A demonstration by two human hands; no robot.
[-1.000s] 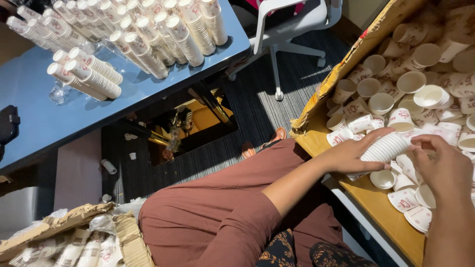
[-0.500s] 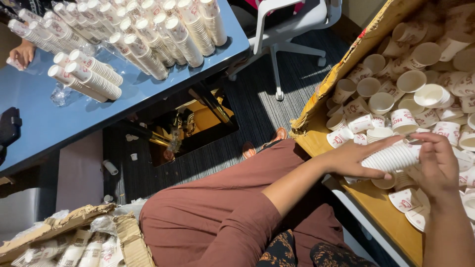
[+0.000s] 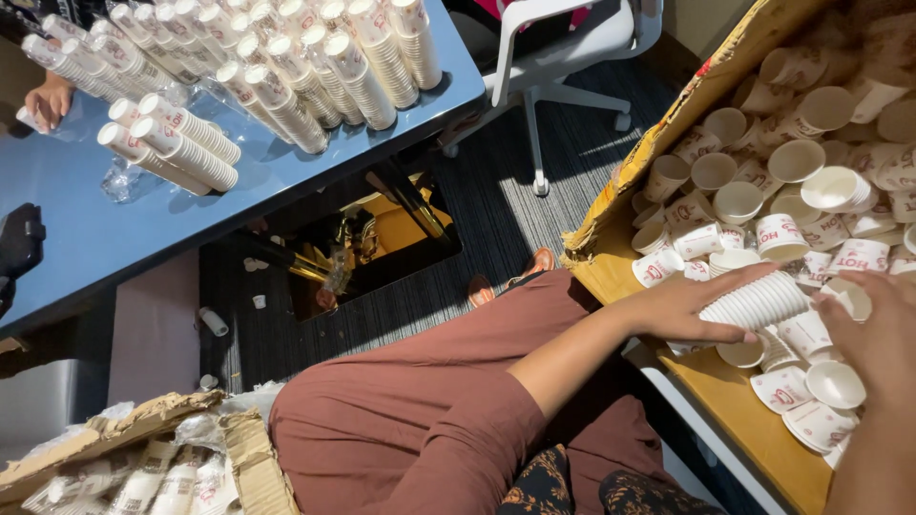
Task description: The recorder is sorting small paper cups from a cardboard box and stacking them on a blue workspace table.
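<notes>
My left hand [image 3: 692, 307] lies over a stack of nested white paper cups [image 3: 759, 301] and grips it, the stack lying sideways on the wooden tabletop [image 3: 735, 401]. At the stack's open end sits my right hand [image 3: 873, 334], fingers curled by a loose white cup [image 3: 847, 301]; whether it grips that cup is hidden. Several loose white paper cups with red print [image 3: 782, 234] are heaped around both hands, some upright, some tipped over.
A torn cardboard flap [image 3: 706, 95] borders the heap on its left. A blue table [image 3: 114, 229] carries several long cup stacks [image 3: 286, 86]; another person's hand [image 3: 48, 95] rests at its far left. A white office chair [image 3: 563, 57] and a cardboard box of wrapped cups [image 3: 143, 467] stand on the floor.
My right hand has drawn slightly away from the stack's open end toward the right. My left hand keeps its hold. Another person's hand has come into view on the blue table.
</notes>
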